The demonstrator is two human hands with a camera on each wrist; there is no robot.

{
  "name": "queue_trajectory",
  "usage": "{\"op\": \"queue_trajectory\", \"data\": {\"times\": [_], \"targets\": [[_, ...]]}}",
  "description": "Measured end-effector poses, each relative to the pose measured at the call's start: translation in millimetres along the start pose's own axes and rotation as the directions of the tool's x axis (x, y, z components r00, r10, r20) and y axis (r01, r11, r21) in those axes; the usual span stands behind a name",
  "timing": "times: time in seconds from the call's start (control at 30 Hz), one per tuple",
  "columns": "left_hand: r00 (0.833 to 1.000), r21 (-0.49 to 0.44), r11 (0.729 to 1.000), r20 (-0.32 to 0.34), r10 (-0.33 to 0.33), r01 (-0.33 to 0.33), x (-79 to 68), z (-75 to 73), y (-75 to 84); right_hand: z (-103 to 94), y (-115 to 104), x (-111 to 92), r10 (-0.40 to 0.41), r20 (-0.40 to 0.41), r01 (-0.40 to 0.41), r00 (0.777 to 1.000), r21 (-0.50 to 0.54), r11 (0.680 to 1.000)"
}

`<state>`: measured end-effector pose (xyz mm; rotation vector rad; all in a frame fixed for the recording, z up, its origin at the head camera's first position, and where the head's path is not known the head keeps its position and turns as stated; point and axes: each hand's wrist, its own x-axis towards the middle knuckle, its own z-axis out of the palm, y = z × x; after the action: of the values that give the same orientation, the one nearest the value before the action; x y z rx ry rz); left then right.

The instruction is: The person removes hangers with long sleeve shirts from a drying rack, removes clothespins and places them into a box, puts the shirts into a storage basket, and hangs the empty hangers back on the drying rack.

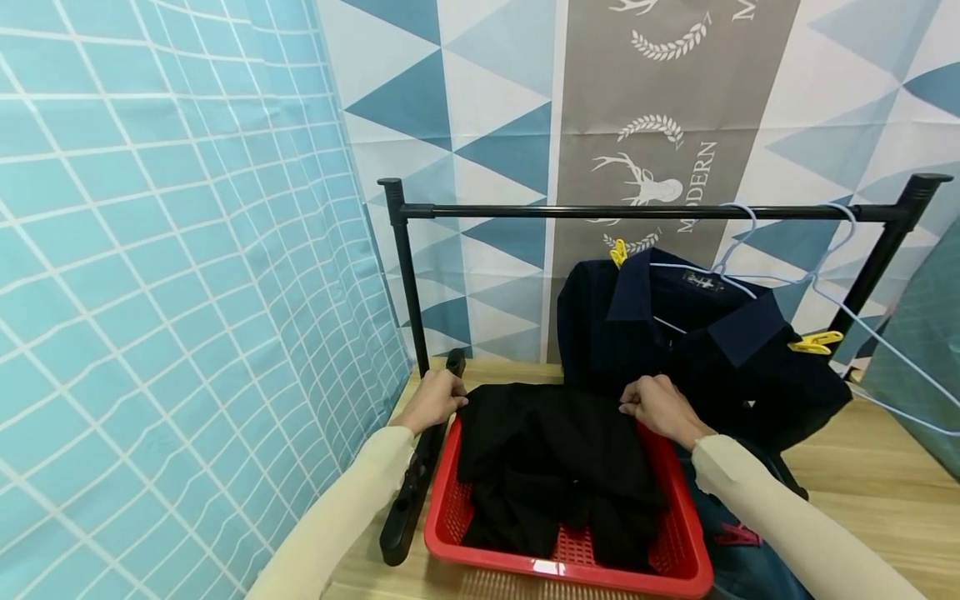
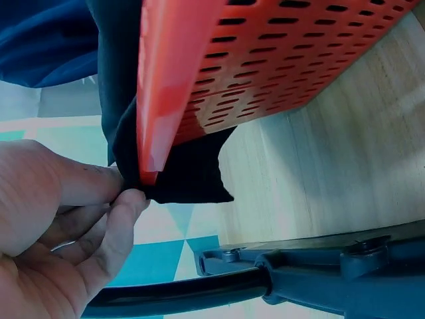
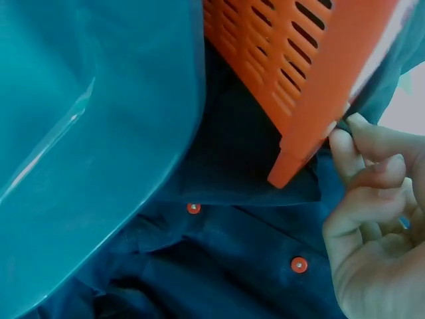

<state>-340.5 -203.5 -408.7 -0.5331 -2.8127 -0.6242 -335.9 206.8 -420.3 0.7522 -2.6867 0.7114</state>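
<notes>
A black garment (image 1: pixel 551 450) of unclear kind lies bunched in a red plastic basket (image 1: pixel 495 557), its far edge draped over the basket's back rim. At its far left corner my left hand (image 1: pixel 435 402) pinches the cloth between thumb and fingers. In the left wrist view a flap of black cloth (image 2: pixel 196 169) hangs outside the basket corner. My right hand (image 1: pixel 663 407) pinches the far right corner of the same garment, beside the rim. The right wrist view has that hand's fingertips (image 3: pixel 358 121) close together on dark cloth.
Behind stands a black clothes rack (image 1: pixel 525 212), its foot (image 1: pixel 401 517) left of the basket. A navy shirt (image 1: pixel 600 333) hangs on a light blue hanger (image 1: pixel 723 268) with yellow clips (image 1: pixel 813 342). A teal bag-like sheet (image 3: pixel 93 133) and a pink clip (image 1: pixel 737 535) lie right of the basket.
</notes>
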Motion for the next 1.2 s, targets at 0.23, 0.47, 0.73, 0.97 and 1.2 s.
{"op": "queue_trajectory", "data": {"times": [0.23,0.47,0.73,0.97,1.2], "targets": [[0.991,-0.046,0.997,-0.118,0.060,-0.066,-3.9,-6.6,3.8,-11.0,-4,-6,0.043,-0.091,-0.041,0.995,0.025,0.999],[0.975,-0.132,0.982,-0.194,0.105,-0.132,-17.1,-28.3,19.1,-43.6,-18,-24,0.022,-0.146,-0.010,0.989,0.083,0.997],[0.904,-0.175,0.889,-0.022,0.427,-0.424,-52.5,-37.7,43.1,-68.6,-31,-69,-0.161,-0.110,0.172,0.981,0.099,0.980],[0.778,-0.146,0.827,0.284,0.561,-0.543,-84.7,-22.3,49.4,-57.1,-28,-106,-0.366,0.095,0.342,0.926,0.203,0.918],[0.715,-0.106,0.834,0.463,0.523,-0.541,-98.9,-4.1,48.9,-31.0,-28,-120,-0.376,0.277,0.341,0.884,0.167,0.925]]}}
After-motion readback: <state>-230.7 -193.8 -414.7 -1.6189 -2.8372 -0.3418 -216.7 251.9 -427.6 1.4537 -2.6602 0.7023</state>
